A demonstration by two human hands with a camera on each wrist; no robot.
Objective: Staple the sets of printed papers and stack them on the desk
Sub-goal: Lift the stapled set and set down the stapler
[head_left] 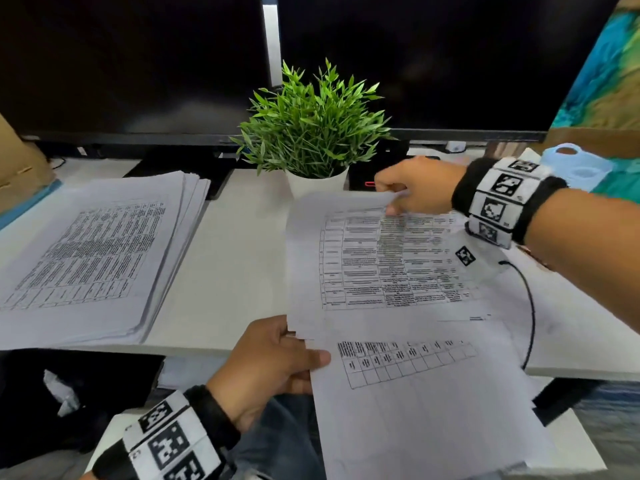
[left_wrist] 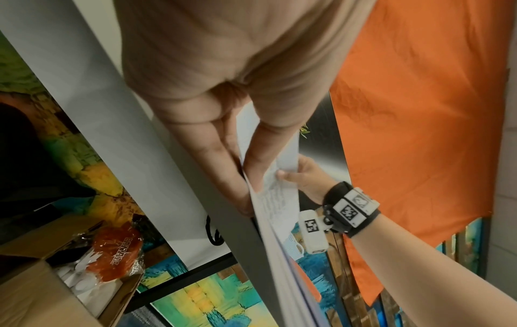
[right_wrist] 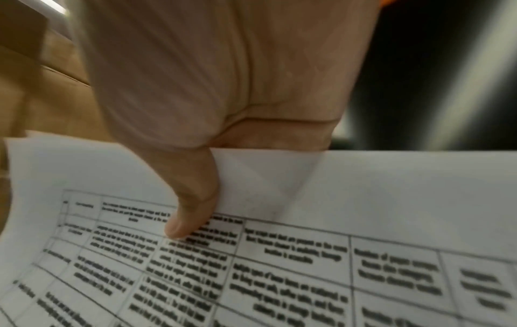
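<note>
Nearest, at 6 o'clock in the head view: left hand (head_left: 266, 367), thumb on top and fingers beneath, pinching the near left edge of a set of printed papers (head_left: 415, 403); grip closed on that set. Lower sheets hanging past the front edge of the white table (head_left: 228, 258) over a lap in jeans (head_left: 277, 441). Top sheet (head_left: 377, 258) of the set lifted and curled, printed table facing up. Seen edge-on from the left wrist view, the left hand's fingers (left_wrist: 223, 177) flat under the set of printed papers (left_wrist: 279, 199), thumb above.

Farther, toward 2 o'clock: right hand (head_left: 419, 188) pinching the far edge of the top sheet; grip closed on it, thumb (right_wrist: 193, 212) pressed on the printed side in the right wrist view, other fingers hidden behind the paper. Black cable (head_left: 530, 306) curving over the table at 3 o'clock.

At 9 o'clock, well apart from the held set: a thick stack of printed papers (head_left: 93, 258) lying flat on the table.

Farthest, at 12 o'clock: small potted plant (head_left: 311, 133) in a white pot, just beyond the lifted sheet; red-trimmed object (head_left: 369, 184) beside it, too hidden to identify; two dark monitors (head_left: 131, 64) behind.
</note>
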